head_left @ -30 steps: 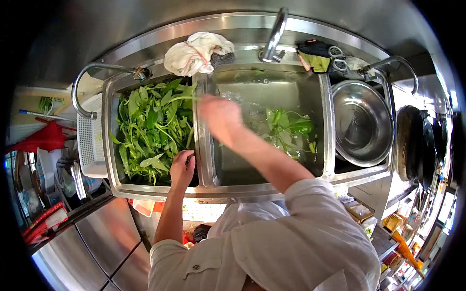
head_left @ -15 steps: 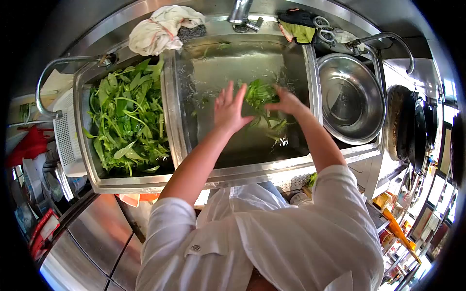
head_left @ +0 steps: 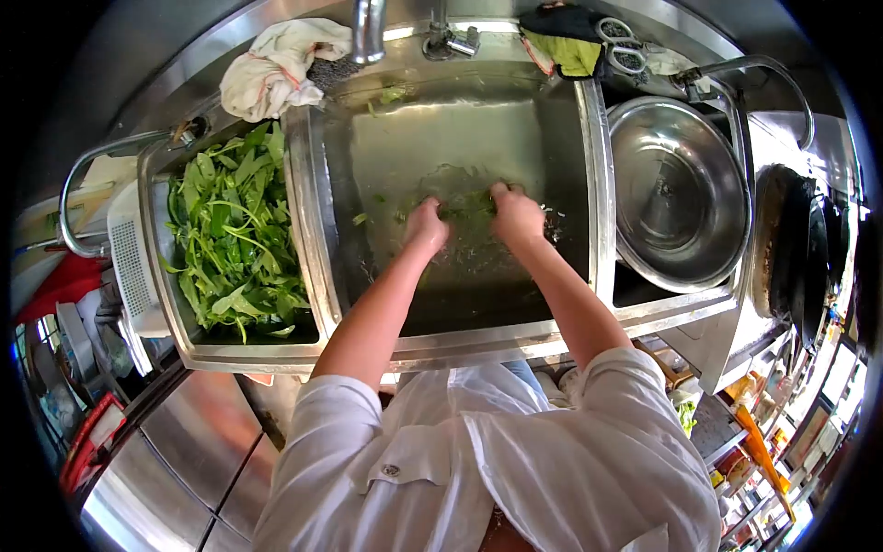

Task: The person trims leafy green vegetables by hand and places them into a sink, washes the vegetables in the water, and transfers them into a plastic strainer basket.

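Both hands are dipped in the water of the middle sink basin (head_left: 441, 322). My left hand (head_left: 426, 226) has its fingers curled in, partly under the surface. Opposite it, my right hand (head_left: 520, 217) is closed with its fingertips dipped. Between them a bunch of leafy greens (head_left: 472, 204) lies mostly underwater, dim and blurred by ripples, and both hands grip its sides. A few loose leaf bits (head_left: 360, 220) float left of the hands. More leafy greens (head_left: 230, 230) with long stems fill the left basin.
A steel bowl (head_left: 679, 193) sits over the right basin. Along the back ledge are a white cloth (head_left: 280, 69), a faucet spout (head_left: 369, 32), a dark and yellow-green cloth (head_left: 566, 46) and scissors (head_left: 621, 46). A white perforated basket (head_left: 131, 262) stands at far left.
Both hands have gone down into the water and curled in, having been spread above it. The bunch of greens has sunk beneath the surface. The faucet spout has come into view.
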